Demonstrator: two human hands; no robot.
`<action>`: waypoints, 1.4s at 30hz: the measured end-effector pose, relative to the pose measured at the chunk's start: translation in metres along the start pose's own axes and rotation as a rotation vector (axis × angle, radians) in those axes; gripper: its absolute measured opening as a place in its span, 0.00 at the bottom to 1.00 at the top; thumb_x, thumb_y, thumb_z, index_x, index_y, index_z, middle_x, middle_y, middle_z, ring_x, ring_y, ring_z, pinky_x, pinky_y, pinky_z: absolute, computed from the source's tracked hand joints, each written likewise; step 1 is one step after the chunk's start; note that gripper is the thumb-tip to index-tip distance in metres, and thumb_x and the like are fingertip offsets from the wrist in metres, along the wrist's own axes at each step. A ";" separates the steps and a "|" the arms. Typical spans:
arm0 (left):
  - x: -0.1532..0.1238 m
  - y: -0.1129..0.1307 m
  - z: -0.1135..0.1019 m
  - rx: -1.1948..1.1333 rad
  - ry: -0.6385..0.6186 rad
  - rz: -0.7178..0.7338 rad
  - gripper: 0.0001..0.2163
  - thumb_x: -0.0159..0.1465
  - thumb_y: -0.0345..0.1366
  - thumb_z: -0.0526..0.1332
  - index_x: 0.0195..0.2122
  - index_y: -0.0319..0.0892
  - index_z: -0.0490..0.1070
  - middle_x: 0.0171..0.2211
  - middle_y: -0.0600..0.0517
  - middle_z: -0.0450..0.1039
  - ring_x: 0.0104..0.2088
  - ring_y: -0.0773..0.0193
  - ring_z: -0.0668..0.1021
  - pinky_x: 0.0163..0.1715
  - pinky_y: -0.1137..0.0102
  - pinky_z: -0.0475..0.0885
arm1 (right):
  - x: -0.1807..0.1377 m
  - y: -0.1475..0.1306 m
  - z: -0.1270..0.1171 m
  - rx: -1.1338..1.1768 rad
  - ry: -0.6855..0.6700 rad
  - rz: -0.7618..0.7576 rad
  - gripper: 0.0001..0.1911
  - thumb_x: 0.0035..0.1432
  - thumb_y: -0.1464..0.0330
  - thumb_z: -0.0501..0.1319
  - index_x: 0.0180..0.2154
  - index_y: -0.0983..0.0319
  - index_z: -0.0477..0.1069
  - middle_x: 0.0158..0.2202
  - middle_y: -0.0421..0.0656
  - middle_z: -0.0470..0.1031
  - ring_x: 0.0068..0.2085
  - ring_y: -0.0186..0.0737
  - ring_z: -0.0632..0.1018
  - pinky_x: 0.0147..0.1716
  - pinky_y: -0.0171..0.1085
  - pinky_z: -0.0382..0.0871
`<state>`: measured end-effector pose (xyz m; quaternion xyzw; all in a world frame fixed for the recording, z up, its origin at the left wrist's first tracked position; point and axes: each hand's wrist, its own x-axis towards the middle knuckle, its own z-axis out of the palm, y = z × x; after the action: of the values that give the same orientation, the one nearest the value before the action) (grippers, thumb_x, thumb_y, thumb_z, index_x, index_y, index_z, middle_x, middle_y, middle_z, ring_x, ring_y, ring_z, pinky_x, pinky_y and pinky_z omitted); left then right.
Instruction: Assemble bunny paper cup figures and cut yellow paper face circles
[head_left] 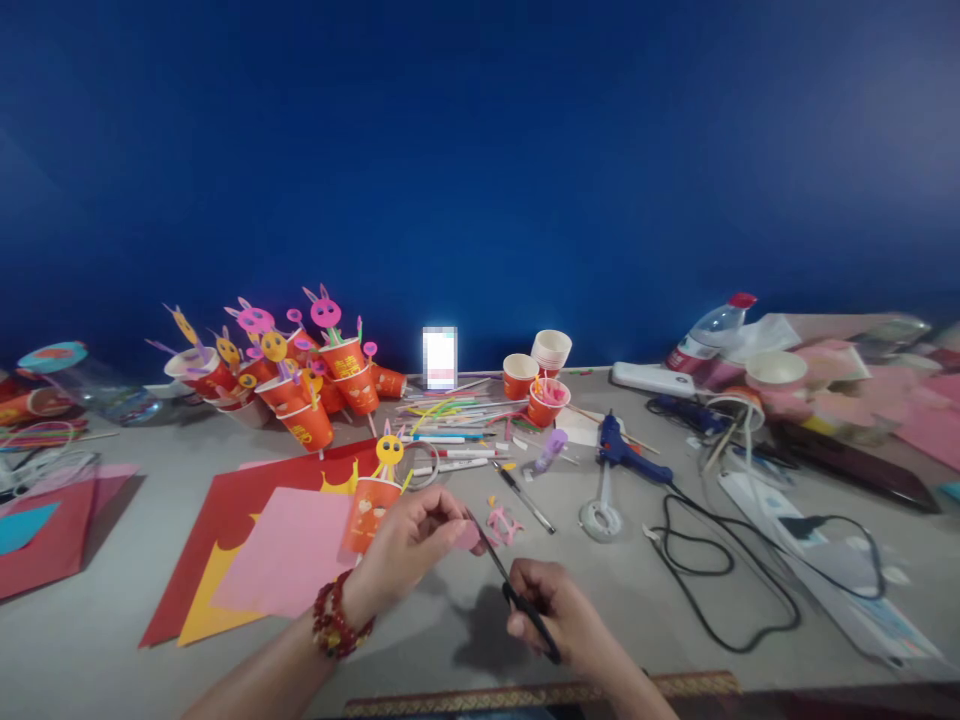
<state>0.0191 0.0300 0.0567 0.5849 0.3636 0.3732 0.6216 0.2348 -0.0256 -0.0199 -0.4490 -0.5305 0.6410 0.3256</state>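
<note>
- At near centre in the head view, the left hand point(409, 545) pinches a small pink paper piece point(467, 536) at its fingertips.
- Just right and nearer, the right hand point(559, 600) is closed around black scissors point(512, 598).
- Their long axis slants from near right to far left, blades alongside the paper's right edge; contact I cannot tell.

The left hand point(409, 545) is partly covering a pink piece point(469, 535), the right hand point(551, 600) is partly obscuring the scissors point(514, 594), and pixelation is masking a bright panel point(440, 358).
</note>
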 end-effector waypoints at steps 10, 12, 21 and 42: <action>0.000 0.003 0.002 -0.044 0.021 -0.019 0.06 0.63 0.36 0.63 0.31 0.42 0.68 0.32 0.49 0.79 0.35 0.59 0.82 0.38 0.66 0.73 | -0.002 -0.005 0.002 -0.065 0.022 -0.005 0.36 0.37 0.35 0.65 0.22 0.58 0.53 0.16 0.31 0.56 0.17 0.28 0.60 0.17 0.30 0.49; 0.000 0.004 0.002 -0.052 0.023 -0.019 0.06 0.63 0.36 0.63 0.30 0.42 0.68 0.32 0.49 0.79 0.35 0.59 0.82 0.38 0.66 0.73 | -0.002 -0.007 0.001 -0.074 0.017 -0.011 0.36 0.38 0.35 0.65 0.22 0.58 0.54 0.16 0.31 0.56 0.17 0.28 0.60 0.17 0.30 0.48; 0.003 0.002 0.001 -0.055 -0.011 -0.002 0.06 0.64 0.35 0.62 0.30 0.42 0.67 0.32 0.48 0.79 0.35 0.57 0.82 0.38 0.64 0.73 | -0.002 -0.006 -0.002 -0.087 0.014 -0.021 0.36 0.39 0.37 0.67 0.22 0.57 0.52 0.16 0.31 0.54 0.17 0.28 0.59 0.17 0.31 0.46; 0.006 -0.001 -0.001 0.156 0.015 -0.011 0.05 0.63 0.34 0.60 0.30 0.42 0.69 0.37 0.49 0.77 0.37 0.63 0.77 0.37 0.70 0.69 | 0.008 -0.031 0.003 0.161 0.345 -0.213 0.20 0.45 0.57 0.74 0.34 0.60 0.70 0.29 0.41 0.74 0.28 0.36 0.72 0.28 0.33 0.66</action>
<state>0.0209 0.0357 0.0556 0.6267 0.3995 0.3448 0.5734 0.2269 -0.0123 0.0086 -0.4658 -0.4585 0.5569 0.5124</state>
